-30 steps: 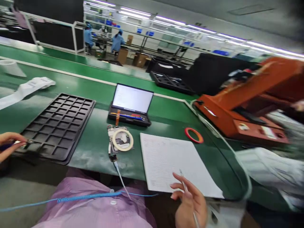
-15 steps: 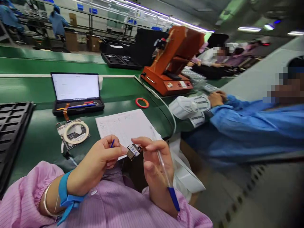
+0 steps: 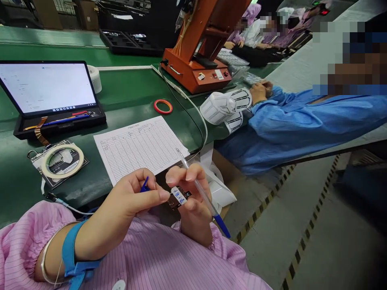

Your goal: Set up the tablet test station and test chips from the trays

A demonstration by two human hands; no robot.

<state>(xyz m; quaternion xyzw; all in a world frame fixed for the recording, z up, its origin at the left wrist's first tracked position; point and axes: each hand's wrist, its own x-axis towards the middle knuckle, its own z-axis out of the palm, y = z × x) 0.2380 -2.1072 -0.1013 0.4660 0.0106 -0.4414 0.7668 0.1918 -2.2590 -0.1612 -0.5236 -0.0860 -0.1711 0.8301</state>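
We've L hand [image 3: 133,199] grip clamped on board [image 3: 174,204], R hand [image 3: 198,201] grip round pen [image 3: 204,196]; best we hold board edges only, label [image 3: 179,195] untouched.

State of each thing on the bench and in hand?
Small circuit board: pinched in left hand, labelled
Pen: held slanted in right hand
Screen: tilted up, lit
Printed form: flat, rows look mostly blank
Red tape roll: lying flat
Cream tape roll: lying on circuit assembly
Orange machine: upright, power unclear
Blue wristband: tied on left wrist
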